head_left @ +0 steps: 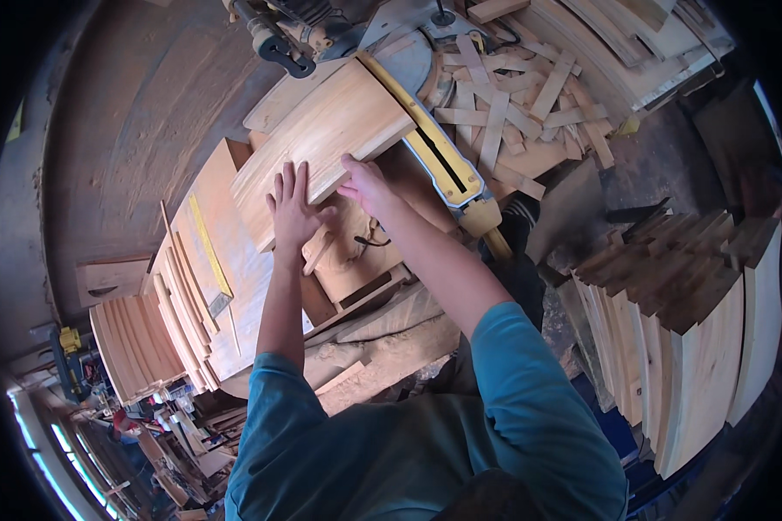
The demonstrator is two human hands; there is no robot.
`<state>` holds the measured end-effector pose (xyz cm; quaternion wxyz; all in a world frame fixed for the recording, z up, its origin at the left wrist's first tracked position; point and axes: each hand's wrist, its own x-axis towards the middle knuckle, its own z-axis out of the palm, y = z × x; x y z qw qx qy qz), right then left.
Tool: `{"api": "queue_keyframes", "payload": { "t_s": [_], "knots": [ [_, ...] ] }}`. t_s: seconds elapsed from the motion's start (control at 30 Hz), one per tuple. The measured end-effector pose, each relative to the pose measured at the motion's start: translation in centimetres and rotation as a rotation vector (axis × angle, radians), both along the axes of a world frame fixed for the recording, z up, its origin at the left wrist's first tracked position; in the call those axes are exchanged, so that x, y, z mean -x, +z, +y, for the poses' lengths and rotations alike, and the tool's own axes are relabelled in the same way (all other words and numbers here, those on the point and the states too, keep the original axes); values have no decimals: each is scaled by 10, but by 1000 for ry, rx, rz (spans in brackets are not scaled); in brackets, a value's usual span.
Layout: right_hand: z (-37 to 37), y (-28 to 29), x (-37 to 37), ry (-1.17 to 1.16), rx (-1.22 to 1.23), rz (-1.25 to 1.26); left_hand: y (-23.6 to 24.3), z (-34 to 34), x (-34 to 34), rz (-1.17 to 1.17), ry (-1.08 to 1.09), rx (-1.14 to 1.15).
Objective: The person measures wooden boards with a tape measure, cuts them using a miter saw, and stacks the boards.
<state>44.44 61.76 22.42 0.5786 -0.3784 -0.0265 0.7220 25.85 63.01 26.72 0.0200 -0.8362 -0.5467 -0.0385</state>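
Note:
A wide, pale wooden board [326, 130] lies slantwise on the workbench, its far right end against the yellow-edged base of a mitre saw [469, 187]. My left hand [295, 210] rests on the board's near left part, fingers spread and the fingertips on the top face. My right hand [369, 185] grips the board's near edge, thumb uppermost, with the other fingers partly hidden. Beneath the forearms is an open wooden box-like space [356, 260] dusted with sawdust, and a dark curved piece shows in it.
Thin offcuts [513, 104] are heaped beyond the saw. A yellow ruler-like strip [210, 247] lies on the bench at left, beside several upright boards [135, 339]. More boards stand stacked at right [704, 373]. A dark machine handle [278, 48] overhangs the far side.

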Motion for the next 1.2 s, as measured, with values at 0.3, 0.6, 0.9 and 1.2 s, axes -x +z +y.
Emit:
{"api": "queue_keyframes", "payload": {
  "t_s": [0.3,0.6,0.9,1.2],
  "knots": [
    [-31,32,0,95,264,-58,-41,-43,122,-637,490,-94],
    [-55,285,-158,-862,-778,-724,-7,-55,105,-666,498,-166],
    [148,624,-240,-815,-961,-2279,6,-53,109,-609,466,-214],
    [166,594,-264,23,-648,-1883,-1,-50,115,-603,452,-229]
  ]
}}
